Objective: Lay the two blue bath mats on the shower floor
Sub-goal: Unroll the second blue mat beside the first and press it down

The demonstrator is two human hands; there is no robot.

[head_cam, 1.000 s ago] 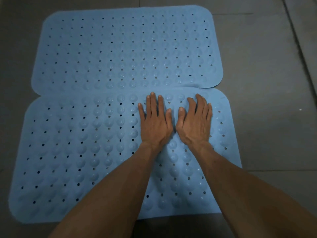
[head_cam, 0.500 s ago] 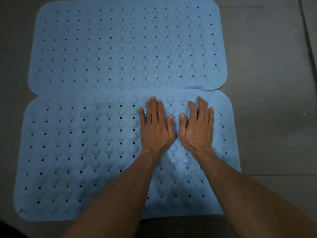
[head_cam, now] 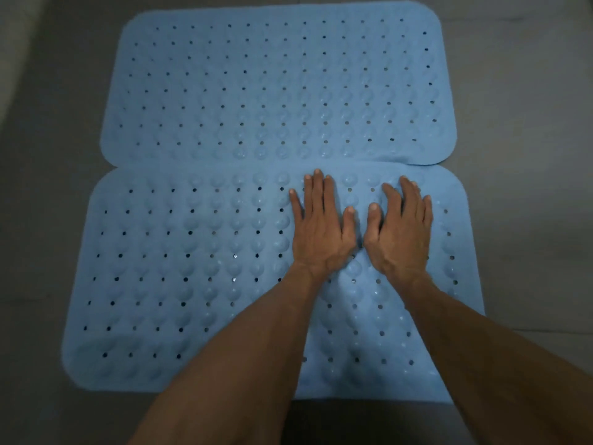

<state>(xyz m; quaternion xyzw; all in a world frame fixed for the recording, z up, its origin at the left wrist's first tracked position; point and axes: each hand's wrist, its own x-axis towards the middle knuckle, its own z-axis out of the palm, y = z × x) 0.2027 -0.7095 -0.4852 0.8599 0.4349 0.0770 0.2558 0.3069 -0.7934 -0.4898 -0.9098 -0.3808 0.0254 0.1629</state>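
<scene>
Two blue bath mats with holes and round bumps lie flat on the grey shower floor (head_cam: pixel 526 187), long sides touching. The far mat (head_cam: pixel 276 85) fills the upper part of the view. The near mat (head_cam: pixel 179 271) lies below it, its far edge slightly overlapping the far mat at the right. My left hand (head_cam: pixel 321 229) and my right hand (head_cam: pixel 401 232) rest palm down, side by side, on the near mat's right half close to the seam. Both hands are flat with fingers extended and grip nothing. My forearms hide part of the near mat.
Grey floor tiles surround the mats on all sides, with grout lines at the right. A paler strip (head_cam: pixel 16 59) shows at the far left edge.
The view has shifted so the mats sit further right in the frame. My hands have stayed flat on the near mat, the right hand's fingers spread a little wider.
</scene>
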